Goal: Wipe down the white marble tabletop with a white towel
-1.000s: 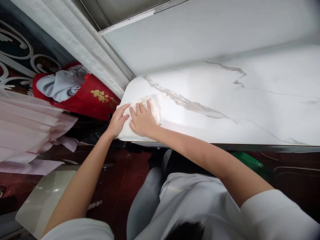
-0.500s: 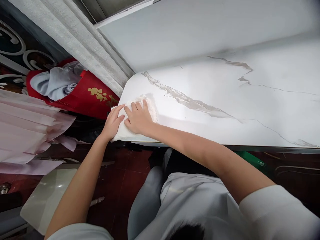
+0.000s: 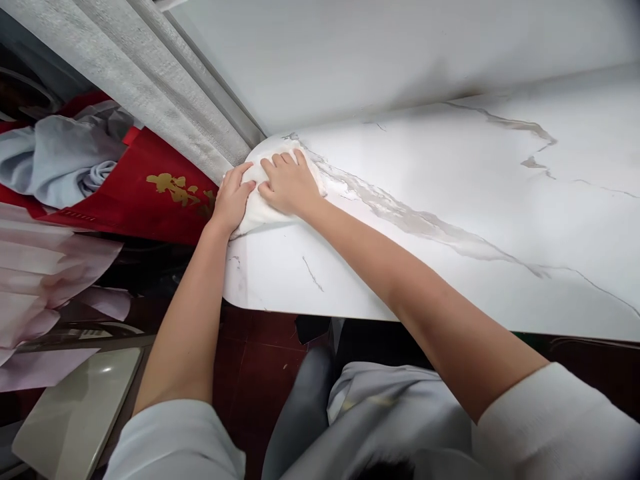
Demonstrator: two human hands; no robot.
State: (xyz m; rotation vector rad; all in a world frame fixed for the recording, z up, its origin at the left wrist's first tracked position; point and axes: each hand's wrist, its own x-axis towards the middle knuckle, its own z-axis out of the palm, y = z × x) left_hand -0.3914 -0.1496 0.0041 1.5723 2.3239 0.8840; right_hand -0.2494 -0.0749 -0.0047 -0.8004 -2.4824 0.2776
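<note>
A white cloth lies folded and slightly bunched on the white marble-patterned tabletop, at its rounded left end. My right hand presses down on the cloth from above, its fingers bent over the far part. At the cloth's left edge, my left hand grips it, thumb on top and fingers towards the table's rim. Both hands touch the cloth and sit close side by side. The cloth's underside is hidden.
A pale wall panel rises behind the tabletop, beside a grey curtain. Left of the table are a red bag stuffed with light blue cloth, pink fabric and a pale stool seat.
Both hands and the cloth have moved away from the table's front edge towards the back left corner. The front left corner of the tabletop now shows. The camera view has shifted a little.
</note>
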